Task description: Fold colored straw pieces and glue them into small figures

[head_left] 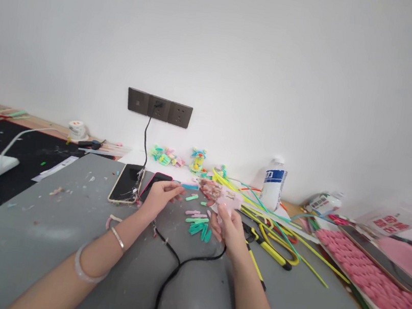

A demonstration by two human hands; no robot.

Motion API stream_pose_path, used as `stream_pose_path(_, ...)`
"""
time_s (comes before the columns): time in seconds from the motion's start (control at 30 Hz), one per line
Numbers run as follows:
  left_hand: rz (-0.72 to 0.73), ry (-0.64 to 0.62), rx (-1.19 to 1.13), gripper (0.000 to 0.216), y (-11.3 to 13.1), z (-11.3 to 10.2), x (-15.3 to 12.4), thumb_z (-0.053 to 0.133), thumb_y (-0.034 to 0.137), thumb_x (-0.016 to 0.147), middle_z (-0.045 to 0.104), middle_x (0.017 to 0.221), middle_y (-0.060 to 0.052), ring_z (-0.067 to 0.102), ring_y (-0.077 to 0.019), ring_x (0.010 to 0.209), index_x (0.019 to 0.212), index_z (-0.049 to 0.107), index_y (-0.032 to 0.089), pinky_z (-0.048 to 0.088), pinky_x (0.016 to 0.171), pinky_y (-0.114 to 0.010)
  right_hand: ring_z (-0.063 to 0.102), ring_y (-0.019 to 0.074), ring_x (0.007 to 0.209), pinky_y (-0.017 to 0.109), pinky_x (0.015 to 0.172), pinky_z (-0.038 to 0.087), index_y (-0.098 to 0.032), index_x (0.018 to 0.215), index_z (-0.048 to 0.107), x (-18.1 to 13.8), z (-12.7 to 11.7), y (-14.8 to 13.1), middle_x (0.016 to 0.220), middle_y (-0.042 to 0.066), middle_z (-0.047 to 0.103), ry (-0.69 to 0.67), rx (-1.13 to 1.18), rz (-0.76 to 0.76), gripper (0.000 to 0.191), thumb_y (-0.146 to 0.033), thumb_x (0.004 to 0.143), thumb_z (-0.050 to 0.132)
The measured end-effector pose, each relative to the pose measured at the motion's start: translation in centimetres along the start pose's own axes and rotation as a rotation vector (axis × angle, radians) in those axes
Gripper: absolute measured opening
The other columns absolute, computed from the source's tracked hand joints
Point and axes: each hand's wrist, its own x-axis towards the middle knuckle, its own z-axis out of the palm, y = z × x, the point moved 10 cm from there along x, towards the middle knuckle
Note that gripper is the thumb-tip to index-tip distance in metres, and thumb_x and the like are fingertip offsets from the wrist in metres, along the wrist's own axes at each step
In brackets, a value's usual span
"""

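My right hand is closed round a pale pink glue gun, its stained front end pointing left. A black cord runs from below this hand. My left hand has its fingers pinched together, with a short blue pipe cleaner piece at the fingertips. Between the hands, several short pipe cleaner pieces in dark green, light green and lilac lie on the grey mat. Yellow-handled pliers lie to the right of my right hand.
Two phones lie by my left hand. Small fuzzy figures stand along the wall, near a white bottle. Long yellow pipe cleaners stretch rightward towards pink knitted material. A black cable hangs from the wall socket.
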Motion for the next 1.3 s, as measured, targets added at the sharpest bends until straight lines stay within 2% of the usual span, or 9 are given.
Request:
stream_pose_path(0.1,0.008,-0.012,0.044,0.034,0.1,0.1,0.0,0.077,0.046,0.067,0.078,0.079,-0.01,0.068,-0.017,0.06,0.077,0.073,0.013,0.045,0.052,-0.024,0.027,0.0059,0.029,0.021,0.034,0.017,-0.015,0.085,0.065,0.0,1.1,1.0,0.04,-0.01,0.037,-0.118,-0.072,0.051,0.051,-0.066,0.079,0.061)
stream_pose_path(0.17,0.012,-0.015,0.057,0.032,0.2,0.1,0.0,0.076,0.045,0.068,0.078,0.079,-0.009,0.068,-0.0174,0.06,0.077,0.074,0.014,0.045,0.052,-0.024,0.028,0.0059,0.03,0.021,0.034,0.018,-0.015,0.084,0.065,-0.1,1.3,1.1,0.041,-0.01,0.037,-0.151,-0.097,0.053,0.05,-0.065,0.081,0.06)
stream_pose_path(0.53,0.045,-0.003,0.115,0.024,0.6,0.0,-0.1,0.074,0.038,0.071,0.077,0.073,-0.007,0.066,-0.0167,0.057,0.074,0.074,0.015,0.041,0.05,-0.023,0.028,0.0057,0.029,0.02,0.032,0.021,-0.015,0.087,0.065,-0.2,1.8,1.3,0.04,-0.01,0.038,-0.143,-0.107,0.07,0.049,-0.064,0.08,0.062)
stream_pose_path(1.3,0.034,0.026,0.09,0.03,0.2,-0.4,0.1,0.076,0.044,0.068,0.076,0.073,-0.007,0.067,-0.0182,0.06,0.075,0.073,0.015,0.042,0.051,-0.024,0.028,0.0065,0.03,0.02,0.031,0.021,-0.017,0.078,0.063,0.0,0.9,1.6,0.039,-0.009,0.036,-0.05,-0.151,0.059,0.047,-0.063,0.078,0.065)
